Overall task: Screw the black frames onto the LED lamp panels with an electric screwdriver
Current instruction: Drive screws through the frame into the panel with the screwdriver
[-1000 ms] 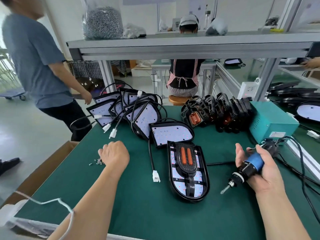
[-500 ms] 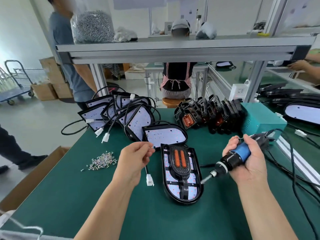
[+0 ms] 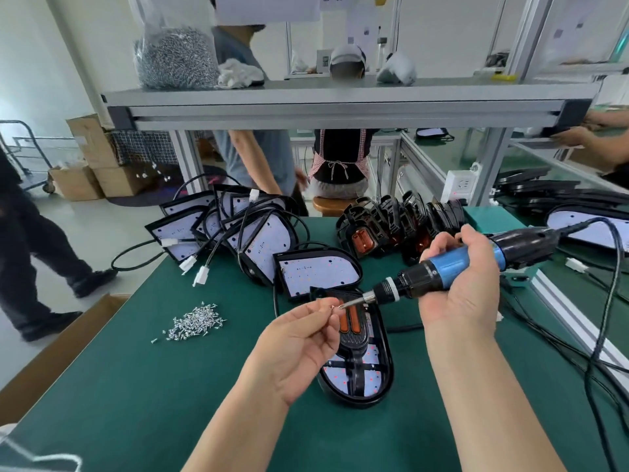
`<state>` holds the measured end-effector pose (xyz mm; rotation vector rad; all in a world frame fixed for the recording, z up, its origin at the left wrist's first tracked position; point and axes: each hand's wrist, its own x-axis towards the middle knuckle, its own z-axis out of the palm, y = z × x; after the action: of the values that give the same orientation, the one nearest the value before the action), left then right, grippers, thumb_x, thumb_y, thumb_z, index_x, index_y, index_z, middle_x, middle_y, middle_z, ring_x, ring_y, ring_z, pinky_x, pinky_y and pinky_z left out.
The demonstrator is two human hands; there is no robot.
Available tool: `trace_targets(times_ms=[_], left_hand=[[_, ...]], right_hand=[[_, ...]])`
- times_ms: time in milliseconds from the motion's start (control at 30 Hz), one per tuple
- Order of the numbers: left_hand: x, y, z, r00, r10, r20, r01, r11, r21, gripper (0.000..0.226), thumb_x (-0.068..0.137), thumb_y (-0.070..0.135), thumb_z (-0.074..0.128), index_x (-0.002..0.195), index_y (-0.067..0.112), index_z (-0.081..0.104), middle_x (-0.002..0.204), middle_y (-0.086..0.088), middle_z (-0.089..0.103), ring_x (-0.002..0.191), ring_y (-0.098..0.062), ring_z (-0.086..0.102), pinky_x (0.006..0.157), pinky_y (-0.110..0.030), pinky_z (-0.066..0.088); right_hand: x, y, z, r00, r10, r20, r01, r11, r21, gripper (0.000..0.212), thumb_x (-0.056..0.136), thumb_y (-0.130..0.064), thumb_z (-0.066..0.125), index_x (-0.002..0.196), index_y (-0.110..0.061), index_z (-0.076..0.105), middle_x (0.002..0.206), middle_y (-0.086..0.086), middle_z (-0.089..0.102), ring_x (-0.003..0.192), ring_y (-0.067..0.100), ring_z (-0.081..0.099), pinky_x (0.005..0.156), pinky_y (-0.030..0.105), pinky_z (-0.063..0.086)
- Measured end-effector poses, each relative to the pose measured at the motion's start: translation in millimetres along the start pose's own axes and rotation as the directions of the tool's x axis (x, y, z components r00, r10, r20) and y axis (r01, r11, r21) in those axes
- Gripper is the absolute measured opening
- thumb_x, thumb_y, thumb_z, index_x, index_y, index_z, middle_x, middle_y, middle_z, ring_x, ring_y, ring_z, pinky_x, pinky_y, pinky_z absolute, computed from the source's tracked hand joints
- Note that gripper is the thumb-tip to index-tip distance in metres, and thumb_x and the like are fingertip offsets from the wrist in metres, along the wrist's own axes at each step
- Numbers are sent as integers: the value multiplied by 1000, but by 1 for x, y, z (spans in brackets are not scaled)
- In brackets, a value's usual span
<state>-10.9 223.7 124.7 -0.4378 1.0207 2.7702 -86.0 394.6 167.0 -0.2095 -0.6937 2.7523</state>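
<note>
One view only, head-worn, wide-angle. Faces forward and down across the green bench from its near edge. Close under the lens, mid-frame: left hand and right hand. A shelf crosses the top; edges bow.

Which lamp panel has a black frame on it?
The lamp panel nearest the person: a black frame with orange strips lies on it. The other panels behind show bare white boards.

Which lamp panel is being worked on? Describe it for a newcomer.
On the green table, look front centre, beside the left hand. That LED lamp panel, unlike the bare white panels piled behind it, carries a black frame with two orange strips.
</note>
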Motion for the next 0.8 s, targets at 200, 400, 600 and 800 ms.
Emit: trace_targets(times_ms=[200, 400, 600, 800], left_hand=[[-3, -2, -3, 999, 40, 2, -40, 993, 115, 16, 72, -6, 65, 81, -2, 77, 83, -20, 72, 62, -16, 66, 58, -21, 58], [-3, -4, -4, 997, 82, -7, -79, 979, 188, 16, 68, -4, 70, 79, 2, 79, 86, -21, 74, 66, -16, 69, 60, -22, 58], [-3, -9, -2, 992, 124, -32, -114, 971, 212, 14, 71, -5, 70, 74, 5, 79, 85, -21, 74, 66, -16, 70, 62, -21, 58], [-3, -8, -2, 991, 127, -42, -115, 971, 211, 17, 76, -8, 67, 75, 4, 80, 86, -21, 74, 66, -16, 70, 61, -20, 58]], right_hand=[[-2, 2, -2, 1000, -2, -10, 2, 999, -40, 20, 92, -13, 68, 101, -16, 51, 67, -1, 61, 59, 11, 57, 62, 23, 49], [-1, 1, -2, 1000, -11, 6, 11, 998, -57, 21, 92, -12, 69, 104, -15, 52, 68, 0, 62, 59, 12, 58, 60, 23, 50], [-2, 1, -2, 1000, -28, 10, 28, 995, -97, 25, 91, -13, 69, 111, -11, 54, 76, 3, 63, 62, 13, 59, 63, 24, 50], [-2, 1, -3, 1000, -13, 12, 14, 996, -89, 25, 92, -13, 69, 111, -11, 55, 77, 2, 62, 62, 13, 59, 62, 24, 50]])
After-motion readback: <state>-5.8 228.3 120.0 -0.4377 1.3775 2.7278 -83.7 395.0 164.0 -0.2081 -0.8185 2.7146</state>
